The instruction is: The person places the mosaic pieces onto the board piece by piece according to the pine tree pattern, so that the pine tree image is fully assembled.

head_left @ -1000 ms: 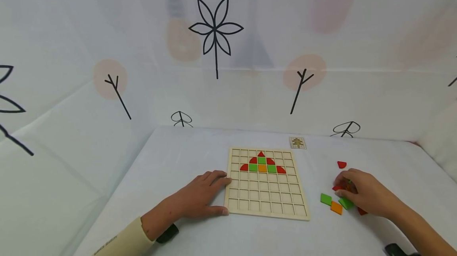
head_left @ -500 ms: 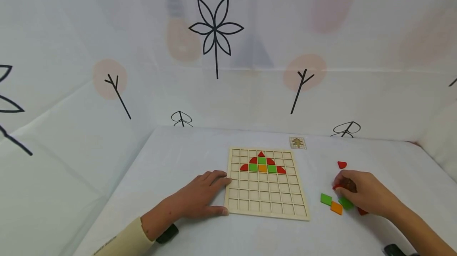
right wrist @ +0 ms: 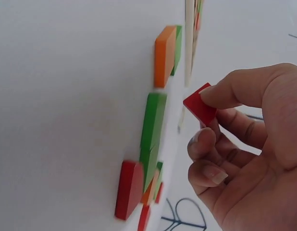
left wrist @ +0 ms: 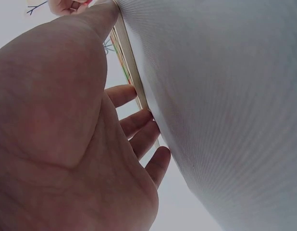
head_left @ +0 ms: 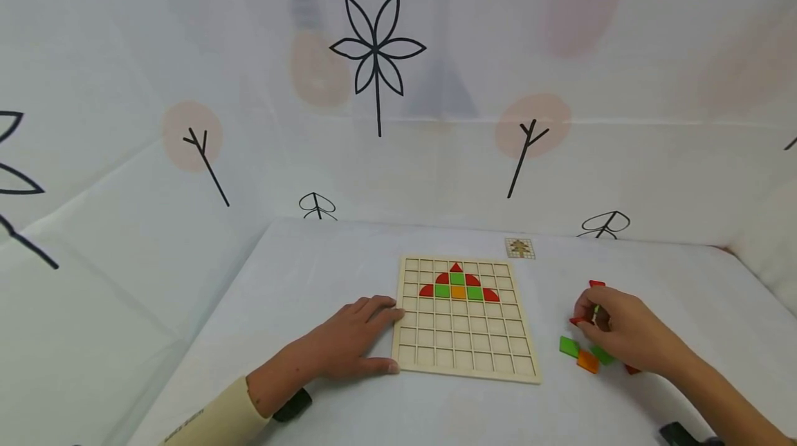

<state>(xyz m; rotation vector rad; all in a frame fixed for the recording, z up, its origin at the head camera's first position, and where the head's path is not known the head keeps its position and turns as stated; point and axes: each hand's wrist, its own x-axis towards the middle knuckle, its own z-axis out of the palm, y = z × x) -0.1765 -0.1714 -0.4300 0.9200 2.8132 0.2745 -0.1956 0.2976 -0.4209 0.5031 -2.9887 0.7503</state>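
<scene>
My right hand [head_left: 631,328] pinches a small red tile [right wrist: 199,107] between thumb and fingers, above a group of loose tiles. Flat on the table lies a wooden grid board [head_left: 467,328]. Its upper cells hold a stepped pattern: a red triangle [head_left: 456,267] on top, green squares [head_left: 457,279], an orange square [head_left: 458,292] and rounded red tiles [head_left: 426,290]. My left hand [head_left: 349,342] rests beside the board with extended fingers, the fingertips at its left edge. In the left wrist view those fingers [left wrist: 136,122] touch the board's side.
Under and around the right hand lie loose tiles, among them a green one [head_left: 569,346], an orange one [head_left: 587,361] and a red one [head_left: 597,283]. A small card with a tree pattern [head_left: 519,247] lies behind the board. Printed white cloth rises at the back and sides.
My right hand has come up slightly and to the left from among the loose tiles, pinching the red tile. The left hand and the board have stayed in place.
</scene>
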